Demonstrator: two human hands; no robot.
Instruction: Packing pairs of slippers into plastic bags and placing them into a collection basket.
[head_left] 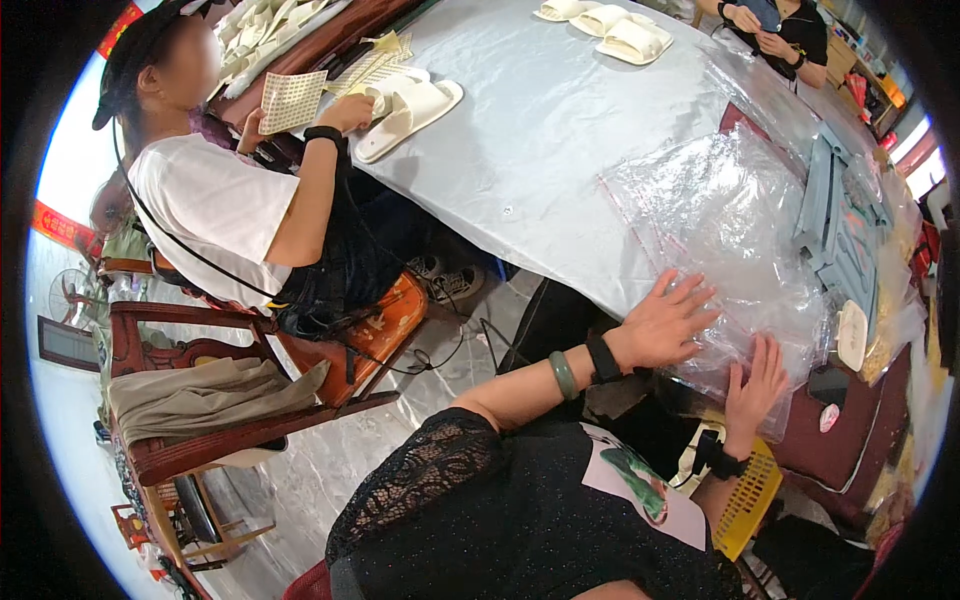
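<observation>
Both my hands rest on a stack of clear plastic bags [730, 210] spread over the near right corner of the table. My left hand [668, 322] lies flat with its fingers spread across the bags' near edge. Closer to me and farther right, my right hand [757, 385] also presses on the plastic, fingers stretched out and holding nothing. Just right of the bags stands a grey metal tool [835, 215] with a long body. A cream slipper sole or similar pale piece [851, 336] stands beside it.
Across the left side, a seated person [230, 190] handles a sticker sheet [293, 102] beside cream slippers [410, 118]. More slippers [632, 40] lie at the far edge. Another person [790, 40] works at the far right. A yellow plastic basket [752, 495] stands below my right wrist.
</observation>
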